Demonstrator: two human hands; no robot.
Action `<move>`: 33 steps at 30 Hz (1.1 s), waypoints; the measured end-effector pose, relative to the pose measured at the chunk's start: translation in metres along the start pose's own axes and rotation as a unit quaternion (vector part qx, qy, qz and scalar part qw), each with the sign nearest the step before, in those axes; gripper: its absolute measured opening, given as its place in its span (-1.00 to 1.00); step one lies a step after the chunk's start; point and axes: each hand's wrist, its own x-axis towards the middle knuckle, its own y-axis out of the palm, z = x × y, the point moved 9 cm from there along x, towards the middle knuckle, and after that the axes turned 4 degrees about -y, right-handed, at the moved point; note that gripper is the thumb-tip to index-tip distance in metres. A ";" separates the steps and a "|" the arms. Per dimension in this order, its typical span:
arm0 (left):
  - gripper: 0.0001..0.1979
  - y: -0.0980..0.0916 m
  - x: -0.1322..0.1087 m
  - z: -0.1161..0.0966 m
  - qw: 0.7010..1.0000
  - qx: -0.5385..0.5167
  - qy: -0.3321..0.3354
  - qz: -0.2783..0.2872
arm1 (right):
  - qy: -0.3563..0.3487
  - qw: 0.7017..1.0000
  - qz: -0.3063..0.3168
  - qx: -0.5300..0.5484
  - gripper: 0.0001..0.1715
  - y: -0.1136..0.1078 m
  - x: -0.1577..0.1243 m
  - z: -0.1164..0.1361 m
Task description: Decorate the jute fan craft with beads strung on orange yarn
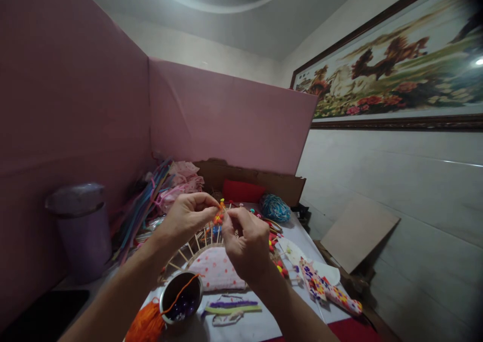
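My left hand (190,212) pinches orange yarn (219,214) between thumb and fingertips. Close beside it, my right hand (247,234) is closed in a pinch at the same yarn, near a stick with a yellow tip (222,201). Below the hands lies a rounded piece with pink spotted cloth (215,269), and thin wooden sticks (206,237) fan out from its far edge. A metal cup (162,302) holding dark purple, shiny bits stands nearer to me. An orange strand (184,287) crosses its mouth, beside an orange yarn bundle (145,324).
Purple and green strips (234,308) lie in front of the cloth piece. A blue yarn ball (276,207) and red block (243,191) sit at the back. Flowered fabric (332,291) lies right; a lilac bin (85,236) and pink bags (181,183) stand left.
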 end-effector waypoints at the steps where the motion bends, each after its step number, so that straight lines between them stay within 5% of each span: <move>1: -0.91 0.000 0.000 0.000 1.000 0.000 0.000 0.000 | 0.001 1.000 0.002 0.000 -0.84 0.000 0.000 0.000; 13: -0.90 0.004 0.000 0.004 0.999 0.022 0.019 0.027 | 0.012 1.000 0.008 0.004 -0.85 0.001 0.001 -0.001; 33: -0.88 -0.013 -0.001 -0.005 0.998 0.049 0.021 -0.035 | 0.032 0.999 -0.030 -0.022 -0.86 -0.009 0.000 -0.005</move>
